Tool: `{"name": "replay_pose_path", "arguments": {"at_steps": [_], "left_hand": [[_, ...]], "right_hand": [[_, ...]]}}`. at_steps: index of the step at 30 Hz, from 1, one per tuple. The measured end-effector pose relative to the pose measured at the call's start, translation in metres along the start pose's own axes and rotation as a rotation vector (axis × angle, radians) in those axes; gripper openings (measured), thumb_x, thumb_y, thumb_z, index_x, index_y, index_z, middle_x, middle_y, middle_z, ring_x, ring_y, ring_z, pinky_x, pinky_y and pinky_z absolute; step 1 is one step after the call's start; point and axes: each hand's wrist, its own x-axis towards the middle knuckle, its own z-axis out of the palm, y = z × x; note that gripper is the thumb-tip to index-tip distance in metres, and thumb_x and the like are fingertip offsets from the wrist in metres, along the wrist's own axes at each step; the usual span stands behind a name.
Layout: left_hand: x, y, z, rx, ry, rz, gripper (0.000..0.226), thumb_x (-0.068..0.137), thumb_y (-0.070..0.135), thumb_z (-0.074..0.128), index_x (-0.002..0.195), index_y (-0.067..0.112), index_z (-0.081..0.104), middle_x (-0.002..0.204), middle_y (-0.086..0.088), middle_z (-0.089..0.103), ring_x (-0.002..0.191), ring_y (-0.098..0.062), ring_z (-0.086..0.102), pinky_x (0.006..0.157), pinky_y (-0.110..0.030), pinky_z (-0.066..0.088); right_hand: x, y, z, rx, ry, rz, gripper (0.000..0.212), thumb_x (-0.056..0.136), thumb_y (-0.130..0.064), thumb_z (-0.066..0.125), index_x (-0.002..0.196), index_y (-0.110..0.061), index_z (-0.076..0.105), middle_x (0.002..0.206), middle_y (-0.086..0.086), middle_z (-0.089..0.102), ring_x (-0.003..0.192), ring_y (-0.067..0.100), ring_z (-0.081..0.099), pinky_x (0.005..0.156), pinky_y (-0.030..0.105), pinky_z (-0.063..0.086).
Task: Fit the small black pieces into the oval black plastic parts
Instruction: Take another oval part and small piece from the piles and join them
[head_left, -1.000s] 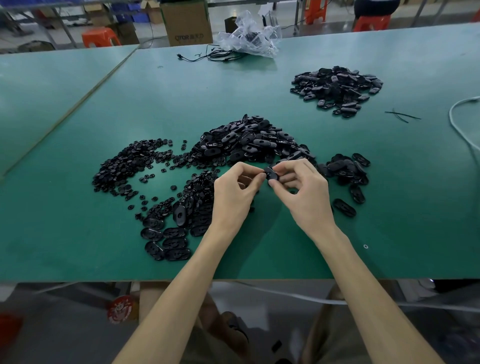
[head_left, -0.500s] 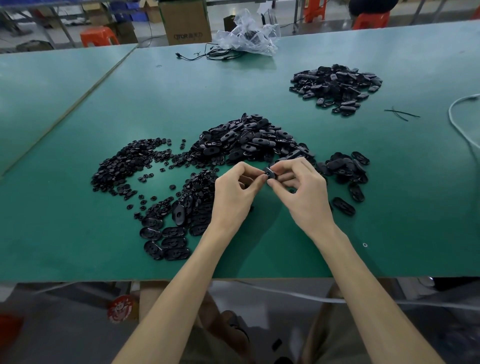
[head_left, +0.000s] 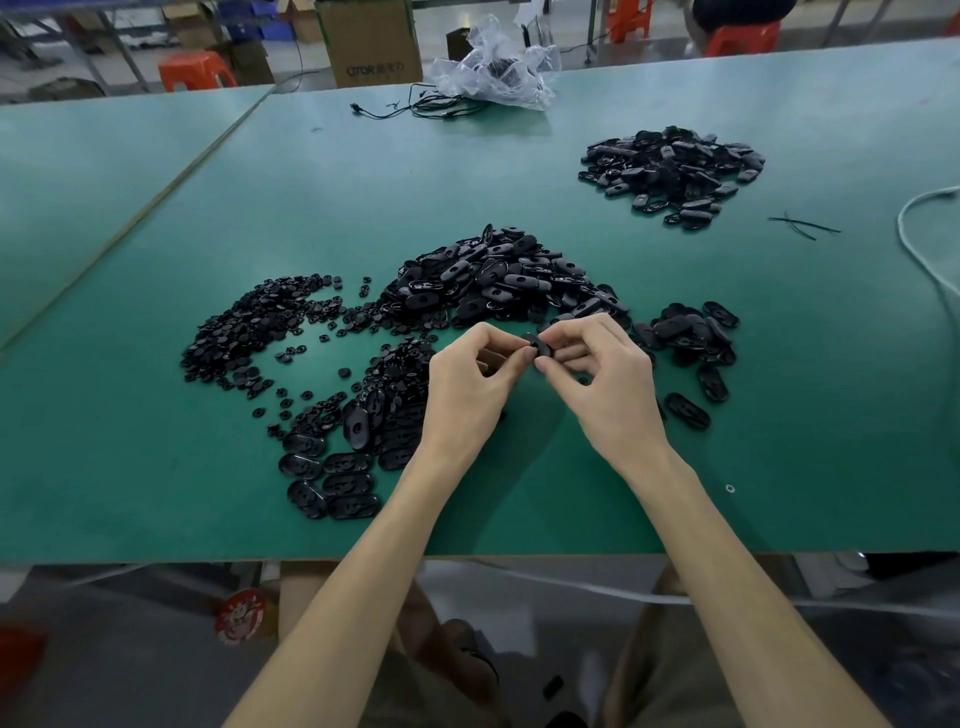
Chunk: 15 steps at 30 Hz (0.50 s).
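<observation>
Both hands meet just above the tabletop (head_left: 156, 467). Left hand (head_left: 467, 384) and right hand (head_left: 608, 384) have fingers curled, and the thumb and forefinger tips of each pinch one oval part (head_left: 537, 347) between them. The small piece going into it is hidden by fingertips, so I cannot tell whether it is seated. Head view: small black pieces (head_left: 249, 327) are heaped to the left and the main oval heap (head_left: 498, 280) lies just beyond the hands. A far pile (head_left: 670, 166) sits well apart at upper right, and a flat row of ovals (head_left: 337, 483) lies near left. Judged risks: pressing off-axis could jam the piece skewed. Smooth plastic could also slip from so light a pinch and drop among identical loose parts.
</observation>
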Motion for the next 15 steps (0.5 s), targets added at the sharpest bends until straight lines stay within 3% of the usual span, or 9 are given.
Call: {"name": "replay_pose_path", "arguments": {"at_steps": [10,15], "left_hand": [[0.0008,0.0004,-0.0009,-0.043,-0.014,-0.018,0.012,0.089,0.018,0.082,0.094,0.017,0.072,0.085,0.010,0.073,0.073,-0.004,0.064,0.066,-0.015,0.048],[0.0007,0.0019,0.0009,0.054,0.005,0.084,0.033,0.089,0.017,0.082,0.118,0.022,0.068,0.111,0.005,0.065,0.087,-0.006,0.064,0.078,-0.012,0.046]], "right_hand": [[-0.0001,-0.0013,-0.0016,0.012,-0.021,-0.019,0.023,0.091,0.002,0.075,0.104,-0.018,0.073,0.106,-0.012,0.066,0.095,0.009,0.068,0.087,0.024,0.058],[0.0006,-0.0021,-0.0021,0.032,-0.006,0.000,0.027,0.092,0.003,0.072,0.105,-0.020,0.073,0.107,-0.012,0.069,0.097,0.009,0.069,0.087,0.023,0.059]]}}
